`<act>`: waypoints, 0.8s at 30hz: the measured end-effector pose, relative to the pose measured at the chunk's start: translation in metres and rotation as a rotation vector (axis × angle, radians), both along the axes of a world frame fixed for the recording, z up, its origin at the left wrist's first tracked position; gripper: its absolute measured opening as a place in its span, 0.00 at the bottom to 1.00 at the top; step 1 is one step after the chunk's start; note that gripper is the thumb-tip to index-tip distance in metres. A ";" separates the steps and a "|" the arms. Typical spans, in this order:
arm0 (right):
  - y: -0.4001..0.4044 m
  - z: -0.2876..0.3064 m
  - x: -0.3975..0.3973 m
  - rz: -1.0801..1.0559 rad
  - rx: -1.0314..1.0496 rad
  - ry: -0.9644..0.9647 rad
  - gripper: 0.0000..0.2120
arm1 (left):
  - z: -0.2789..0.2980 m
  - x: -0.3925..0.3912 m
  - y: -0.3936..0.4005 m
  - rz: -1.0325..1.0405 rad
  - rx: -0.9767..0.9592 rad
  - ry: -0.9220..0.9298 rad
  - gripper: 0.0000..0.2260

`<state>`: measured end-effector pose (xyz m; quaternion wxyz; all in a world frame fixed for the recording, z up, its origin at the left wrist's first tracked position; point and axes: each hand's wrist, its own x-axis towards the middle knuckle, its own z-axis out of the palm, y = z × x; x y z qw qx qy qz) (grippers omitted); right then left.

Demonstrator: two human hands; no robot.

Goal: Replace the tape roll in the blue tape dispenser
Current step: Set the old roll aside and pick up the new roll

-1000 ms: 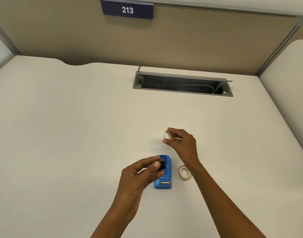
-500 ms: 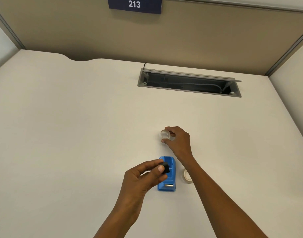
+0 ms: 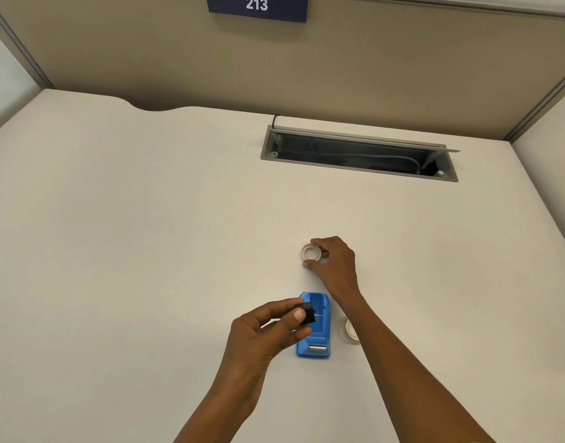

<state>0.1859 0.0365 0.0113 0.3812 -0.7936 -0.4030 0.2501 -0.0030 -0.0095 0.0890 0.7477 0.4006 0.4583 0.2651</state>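
Note:
The blue tape dispenser (image 3: 316,330) stands on the white desk, its roll bay bare. Just left of it and above it, my left hand (image 3: 262,337) pinches a small black spool core (image 3: 307,313) between thumb and fingers. Beyond the dispenser my right hand (image 3: 334,266) has its fingertips around a whitish ring-shaped tape roll (image 3: 310,252) lying flat on the desk. A second tape roll (image 3: 350,330) lies to the right of the dispenser, partly hidden by my right forearm.
A grey cable tray cut-out (image 3: 358,153) with its lid up sits at the back of the desk (image 3: 146,251). A tan partition wall bears a dark "213" sign (image 3: 257,6). Another desk surface adjoins at the right.
My right hand has lowered the whitish roll from the air down onto the desk beyond the dispenser. My left hand keeps holding the black core by the dispenser.

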 end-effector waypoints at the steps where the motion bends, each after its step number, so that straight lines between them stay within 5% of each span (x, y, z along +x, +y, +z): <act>1: 0.000 0.000 0.000 0.002 0.002 -0.002 0.22 | 0.000 0.000 0.000 0.000 -0.001 0.003 0.16; 14: -0.014 0.003 0.008 0.024 0.046 0.029 0.25 | 0.000 -0.001 -0.005 -0.010 0.003 -0.039 0.17; 24: -0.098 0.014 0.029 -0.050 0.010 0.007 0.18 | -0.004 0.002 -0.014 -0.043 -0.016 -0.052 0.16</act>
